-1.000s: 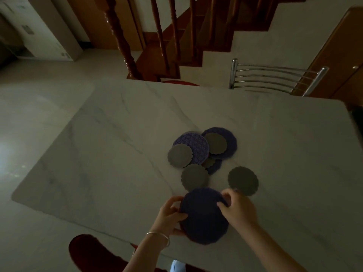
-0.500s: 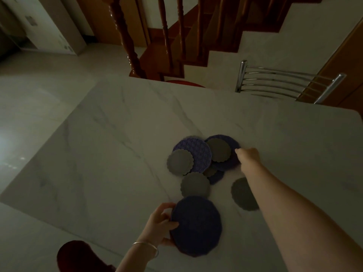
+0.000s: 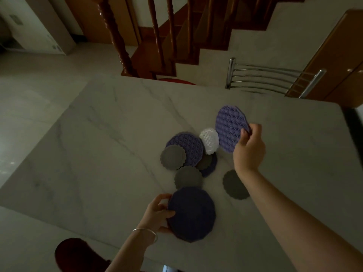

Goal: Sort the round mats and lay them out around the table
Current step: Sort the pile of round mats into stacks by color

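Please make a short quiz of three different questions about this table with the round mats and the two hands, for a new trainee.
1. True or false: the right hand holds a patterned purple mat lifted off the table.
2. What does the left hand grip? A) a small grey mat B) the big dark blue mat C) the chair
3. Fill in: the pale mat in the pile is ____ in colour.

Key
1. True; it is pinched at its edge and tilted.
2. B; the big dark blue mat near the table's front edge.
3. White.
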Motion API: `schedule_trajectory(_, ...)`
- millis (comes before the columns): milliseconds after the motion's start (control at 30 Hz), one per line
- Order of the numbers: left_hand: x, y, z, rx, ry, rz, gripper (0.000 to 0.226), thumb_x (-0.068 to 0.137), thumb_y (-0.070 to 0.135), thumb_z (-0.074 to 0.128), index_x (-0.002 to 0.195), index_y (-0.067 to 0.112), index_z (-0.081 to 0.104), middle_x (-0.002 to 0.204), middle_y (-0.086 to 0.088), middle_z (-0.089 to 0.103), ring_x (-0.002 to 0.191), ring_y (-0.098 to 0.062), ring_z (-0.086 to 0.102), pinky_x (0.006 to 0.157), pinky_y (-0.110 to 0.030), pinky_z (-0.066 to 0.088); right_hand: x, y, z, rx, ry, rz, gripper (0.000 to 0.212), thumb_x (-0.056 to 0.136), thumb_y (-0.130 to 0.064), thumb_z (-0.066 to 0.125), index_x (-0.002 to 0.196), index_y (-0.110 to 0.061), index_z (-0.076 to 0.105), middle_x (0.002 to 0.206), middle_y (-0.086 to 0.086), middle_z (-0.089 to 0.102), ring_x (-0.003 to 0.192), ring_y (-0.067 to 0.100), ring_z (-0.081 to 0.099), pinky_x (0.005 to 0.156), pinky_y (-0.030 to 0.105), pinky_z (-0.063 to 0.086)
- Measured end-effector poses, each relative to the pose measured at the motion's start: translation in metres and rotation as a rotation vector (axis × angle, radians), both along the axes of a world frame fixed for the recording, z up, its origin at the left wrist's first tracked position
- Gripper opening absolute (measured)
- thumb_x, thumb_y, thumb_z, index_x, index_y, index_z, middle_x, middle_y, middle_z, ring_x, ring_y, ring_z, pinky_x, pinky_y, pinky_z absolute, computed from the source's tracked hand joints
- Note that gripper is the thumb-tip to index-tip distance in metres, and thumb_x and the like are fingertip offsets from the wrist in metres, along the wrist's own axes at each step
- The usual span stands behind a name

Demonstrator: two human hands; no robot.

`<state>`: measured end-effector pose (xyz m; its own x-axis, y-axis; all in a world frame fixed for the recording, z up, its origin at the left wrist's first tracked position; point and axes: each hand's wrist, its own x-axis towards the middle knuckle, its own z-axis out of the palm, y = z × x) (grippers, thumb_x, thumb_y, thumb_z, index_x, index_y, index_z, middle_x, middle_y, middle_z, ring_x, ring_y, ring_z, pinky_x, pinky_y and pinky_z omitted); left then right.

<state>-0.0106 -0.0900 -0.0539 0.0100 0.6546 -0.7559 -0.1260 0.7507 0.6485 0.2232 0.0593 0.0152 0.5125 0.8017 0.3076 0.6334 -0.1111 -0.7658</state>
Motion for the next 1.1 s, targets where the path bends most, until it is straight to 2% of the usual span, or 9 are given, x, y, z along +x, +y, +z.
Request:
schedule_trajectory(133, 0.000, -0.001, 0.003, 0.019, 0.002, -0.006, 0.040, 0.081, -0.008, 0.061, 0.103, 0.025, 0.060, 0.105, -0.007, 0.064, 0.089, -0.026, 0.063, 0.052, -0.040, 0.058, 0.003, -0.041, -0.016, -0.066, 0.296, 0.072, 0.014, 0.093, -0.014, 0.050, 0.103, -0.005, 0.054, 0.089, 0.006, 0.058, 0.076, 0.020, 0.053, 0.059, 0.025, 0.036)
schedule_trajectory(267, 0.000, 0.000, 0.005, 0.015, 0.002, -0.009, 0.040, 0.082, -0.007, 0.061, 0.105, 0.025, 0.059, 0.109, -0.009, 0.061, 0.092, -0.028, 0.062, 0.058, -0.049, 0.060, -0.006, -0.089, -0.058, -0.294, 0.488, 0.118, 0.019, 0.090, -0.012, 0.056, 0.106, -0.002, 0.058, 0.103, 0.017, 0.064, 0.093, 0.031, 0.060, 0.082, 0.043, 0.048)
schedule_trajectory(433, 0.004, 0.000, 0.012, -0.013, 0.020, 0.049, 0.019, 0.092, 0.016, 0.053, 0.102, 0.028, 0.065, 0.106, -0.009, 0.066, 0.092, -0.030, 0.064, 0.067, -0.049, 0.059, -0.017, -0.129, -0.091, -0.492, 0.668, 0.118, 0.018, 0.089, -0.015, 0.058, 0.106, -0.009, 0.058, 0.103, 0.011, 0.064, 0.091, 0.023, 0.059, 0.075, 0.031, 0.043)
schedule_trajectory(567, 0.004, -0.003, 0.017, -0.017, -0.001, 0.040, 0.024, 0.089, 0.030, 0.060, 0.113, 0.024, 0.063, 0.111, -0.007, 0.065, 0.097, -0.030, 0.063, 0.071, -0.051, 0.059, -0.025, -0.144, -0.093, -0.591, 0.648, 0.156, 0.013, 0.089, -0.013, 0.059, 0.102, -0.008, 0.059, 0.095, 0.005, 0.061, 0.088, 0.019, 0.057, 0.074, 0.027, 0.039)
schedule_trajectory(700, 0.003, -0.008, 0.019, 0.033, -0.004, -0.009, 0.046, 0.082, -0.001, 0.066, 0.122, 0.018, 0.054, 0.115, -0.012, 0.061, 0.095, -0.026, 0.062, 0.068, -0.050, 0.058, -0.032, -0.154, -0.084, -0.612, 0.403, 0.287, 0.015, 0.088, -0.018, 0.062, 0.098, -0.008, 0.063, 0.088, 0.004, 0.064, 0.083, 0.021, 0.060, 0.069, 0.027, 0.040)
schedule_trajectory(800, 0.001, -0.009, 0.019, 0.040, -0.004, 0.010, 0.048, 0.082, -0.006, 0.062, 0.122, 0.018, 0.052, 0.118, -0.016, 0.059, 0.097, -0.030, 0.061, 0.075, -0.056, 0.055, -0.033, -0.146, -0.073, -0.557, 0.152, 0.289, 0.024, 0.087, -0.024, 0.062, 0.108, -0.012, 0.065, 0.102, 0.003, 0.062, 0.094, 0.020, 0.060, 0.078, 0.029, 0.046)
schedule_trajectory(867, -0.004, -0.008, 0.017, 0.040, -0.002, 0.025, 0.047, 0.082, -0.006, 0.062, 0.121, 0.019, 0.053, 0.118, -0.017, 0.059, 0.102, -0.033, 0.060, 0.078, -0.059, 0.054, -0.032, -0.128, -0.067, -0.491, 0.104, 0.292, 0.029, 0.088, -0.022, 0.060, 0.116, -0.012, 0.061, 0.114, 0.007, 0.058, 0.102, 0.022, 0.058, 0.085, 0.032, 0.046)
schedule_trajectory(1000, -0.022, -0.004, 0.014, 0.057, -0.016, 0.120, 0.044, 0.082, -0.007, 0.063, 0.115, 0.022, 0.056, 0.111, -0.013, 0.061, 0.098, -0.032, 0.061, 0.074, -0.058, 0.055, -0.034, -0.066, -0.063, -0.596, 0.235, 0.280, 0.037, 0.092, -0.017, 0.053, 0.127, -0.007, 0.053, 0.128, 0.015, 0.057, 0.115, 0.030, 0.055, 0.094, 0.036, 0.042)
schedule_trajectory(1100, -0.037, 0.003, 0.010, 0.062, -0.031, 0.238, 0.042, 0.082, -0.005, 0.063, 0.112, 0.023, 0.056, 0.113, -0.012, 0.061, 0.101, -0.035, 0.061, 0.076, -0.057, 0.055, -0.038, -0.031, -0.067, -0.719, 0.540, 0.146, 0.028, 0.090, -0.006, 0.049, 0.117, -0.003, 0.057, 0.118, 0.022, 0.056, 0.106, 0.033, 0.056, 0.092, 0.041, 0.046)
